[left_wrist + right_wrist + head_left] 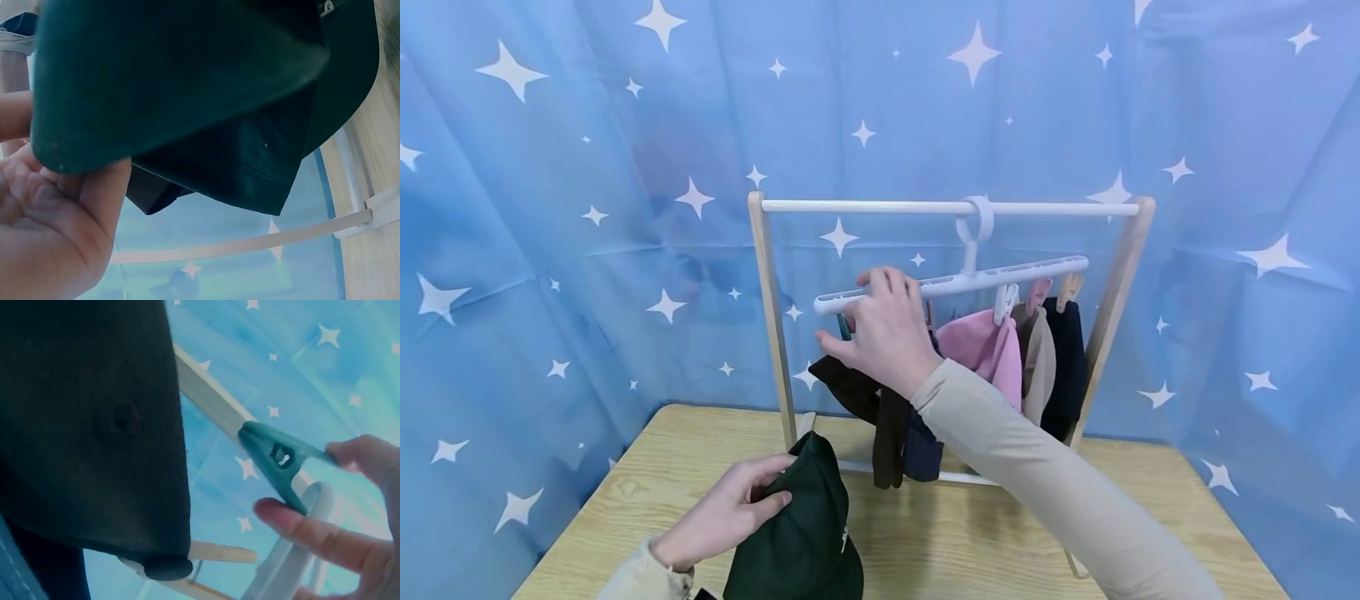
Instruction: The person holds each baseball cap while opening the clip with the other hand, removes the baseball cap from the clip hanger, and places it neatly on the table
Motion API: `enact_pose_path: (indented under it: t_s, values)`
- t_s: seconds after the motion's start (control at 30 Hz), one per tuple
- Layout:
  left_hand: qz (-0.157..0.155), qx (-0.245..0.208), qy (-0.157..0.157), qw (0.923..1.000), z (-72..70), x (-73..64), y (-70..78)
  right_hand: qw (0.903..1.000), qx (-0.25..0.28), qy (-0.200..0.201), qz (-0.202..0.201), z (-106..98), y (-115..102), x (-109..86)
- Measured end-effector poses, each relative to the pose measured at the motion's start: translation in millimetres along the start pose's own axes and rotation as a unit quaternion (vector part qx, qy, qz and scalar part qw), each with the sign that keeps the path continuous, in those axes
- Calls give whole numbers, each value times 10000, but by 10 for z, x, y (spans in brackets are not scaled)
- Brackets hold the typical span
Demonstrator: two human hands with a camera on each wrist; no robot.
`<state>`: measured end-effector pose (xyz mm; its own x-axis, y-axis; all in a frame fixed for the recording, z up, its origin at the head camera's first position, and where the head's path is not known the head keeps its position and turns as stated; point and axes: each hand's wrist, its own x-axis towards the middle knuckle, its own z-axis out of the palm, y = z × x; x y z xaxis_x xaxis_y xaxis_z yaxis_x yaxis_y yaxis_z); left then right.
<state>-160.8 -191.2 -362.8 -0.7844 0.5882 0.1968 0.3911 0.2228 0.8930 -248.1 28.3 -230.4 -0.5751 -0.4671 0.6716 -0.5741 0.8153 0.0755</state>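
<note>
My left hand (pixel 730 508) grips the edge of a dark green cap (pixel 797 525) low over the table's front, its thumb and fingers on the cloth. In the left wrist view, the cap's green cloth (pixel 175 81) covers part of the fingers. My right hand (pixel 891 329) reaches up to the left end of a white clip hanger (pixel 1015 273). There its thumb and a finger pinch the handles of a green clothespin (pixel 281 456). The pin's tips look closed, with no cloth between them. Just beside it hangs a dark brown cap (pixel 891 442).
A wooden rack with a white top bar (pixel 865 206) carries the hanger on the wood-grain table (pixel 662 475). Further right, a pink cap (pixel 981 342), a beige one (pixel 1037 367) and a black one (pixel 1065 358) hang from clothespins. A blue star-patterned curtain (pixel 625 183) stands behind.
</note>
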Motion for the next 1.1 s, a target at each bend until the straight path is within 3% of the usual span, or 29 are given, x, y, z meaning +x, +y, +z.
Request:
enact_pose_path:
  t_s: [0.27, 0.4, 0.6, 0.8, 1.1]
  values:
    - [41, -132, -43, 9999, -4, -45, -55, 9945, 1019, -225, -108, 8, 192, -3]
    - [-129, -133, 13, 9998, -11, -48, -56, 9832, 1778, -366, -197, -24, 358, 19]
    - [-304, 32, 168, 9994, -45, -66, -78, 9643, 2484, -816, -430, -78, 583, 66]
    - [-326, -267, 196, 9989, -67, -81, -119, 9514, 2761, -1348, -190, -168, 704, 105]
    - [-267, -842, 208, 9959, -62, -216, -288, 9463, 2826, -1567, -68, -153, 712, 194]
